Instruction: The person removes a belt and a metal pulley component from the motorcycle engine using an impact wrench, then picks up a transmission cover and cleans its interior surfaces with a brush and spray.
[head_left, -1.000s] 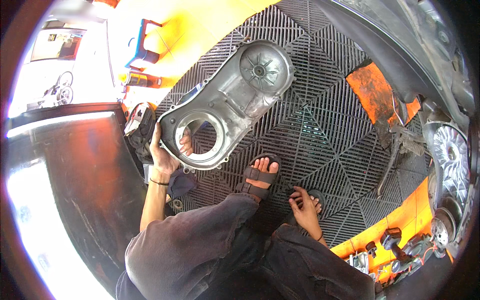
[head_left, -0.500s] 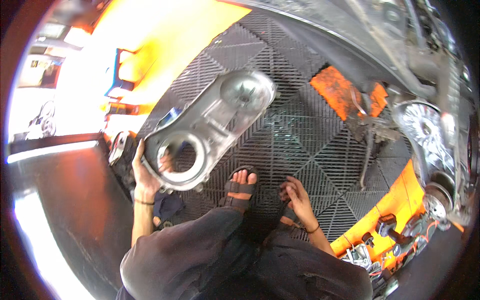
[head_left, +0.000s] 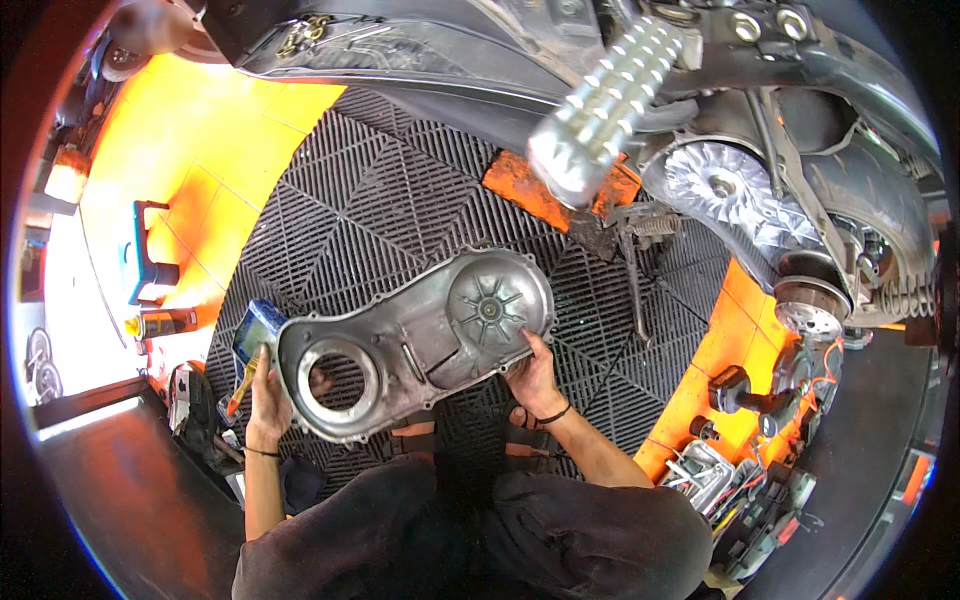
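A grey metal scooter transmission cover [head_left: 415, 335] is held level over the floor, inner side up. It is long, with a large round hole at its left end and a ribbed round recess at its right. My left hand [head_left: 266, 410] grips the left end, its fingers partly hidden beneath the rim. My right hand [head_left: 535, 380] is closed on the right end's lower edge, thumb on top. Next to my left hand are a blue tray [head_left: 262, 322] and a brush [head_left: 241, 388]. The finned pulley [head_left: 722, 186] shows on the scooter at right, with a round metal drum [head_left: 812, 310] beside it.
A ribbed metal footpeg [head_left: 605, 110] juts out above the black slatted mat [head_left: 400, 185]. A cordless power tool [head_left: 745, 392] and several metal parts [head_left: 705, 470] lie at lower right. A dark bench [head_left: 140, 490] stands at left. The scooter's side stand [head_left: 636, 290] reaches down at right.
The cover has swung from slanted to nearly level, its right end coming nearer. My right hand has risen from beside my foot and taken hold of that end. The view has shifted toward the scooter.
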